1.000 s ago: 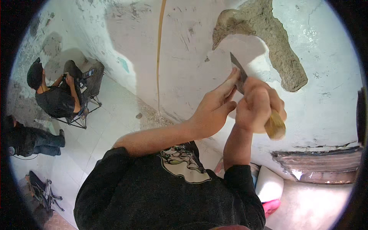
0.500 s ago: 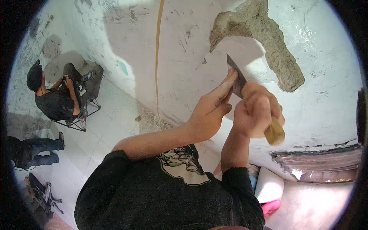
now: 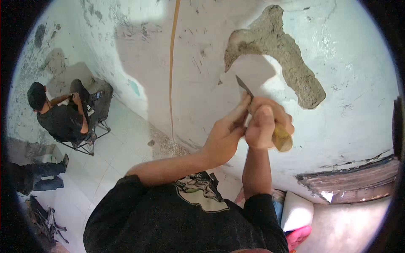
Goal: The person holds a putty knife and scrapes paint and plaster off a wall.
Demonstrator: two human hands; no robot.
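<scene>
My right hand (image 3: 268,122) is wrapped round the yellowish handle (image 3: 283,138) of a scraper. Its metal blade (image 3: 244,87) points up and left at the wall (image 3: 202,84), just below a patch of bare, rough grey plaster (image 3: 295,67). The fingers of my left hand (image 3: 228,137) are pressed together on the blade, close beside the right hand. Whether the blade's tip touches the wall I cannot tell. The left thumb is partly hidden by the right hand.
A brownish strip (image 3: 172,63) runs down the wall. Crumbled debris (image 3: 164,141) lies at the wall's foot. At left a person (image 3: 63,114) sits on a folding stool, and another person's legs (image 3: 46,175) show below. A white cushion (image 3: 297,211) and a pink item (image 3: 299,238) lie at lower right.
Both hands and the scraper have shifted down and slightly left across the view, and the blade now shows more narrowly. The bare plaster patch also sits a little lower in view.
</scene>
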